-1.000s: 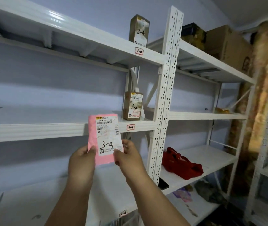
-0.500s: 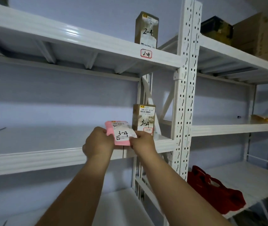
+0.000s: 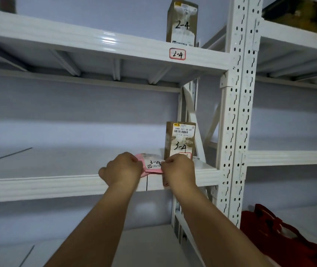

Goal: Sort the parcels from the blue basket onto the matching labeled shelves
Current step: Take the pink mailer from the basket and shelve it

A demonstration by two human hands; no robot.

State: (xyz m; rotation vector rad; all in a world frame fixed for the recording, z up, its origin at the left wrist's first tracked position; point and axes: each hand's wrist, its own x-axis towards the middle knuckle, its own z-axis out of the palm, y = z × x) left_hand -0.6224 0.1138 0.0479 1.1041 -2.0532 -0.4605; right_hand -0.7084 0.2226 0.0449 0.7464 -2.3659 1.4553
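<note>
A flat pink parcel (image 3: pixel 152 165) with a white label marked 3-4 lies at the front edge of the middle shelf (image 3: pixel 57 186). My left hand (image 3: pixel 122 169) grips its left end and my right hand (image 3: pixel 180 170) grips its right end. Just behind it a brown box (image 3: pixel 180 140) marked 3-4 stands upright on the same shelf. My right hand covers the shelf's own tag. The blue basket is out of view.
On the upper shelf a brown box (image 3: pixel 181 24) marked 2-4 stands above a red-framed 2-4 tag (image 3: pixel 177 54). A perforated white upright (image 3: pixel 238 112) rises right of my hands. A red bag (image 3: pixel 281 237) lies on the lower right shelf.
Both hands carried the pink parcel up and forward from chest height to the middle shelf's front edge, tipping it from upright to nearly flat. The view moved closer to the rack.
</note>
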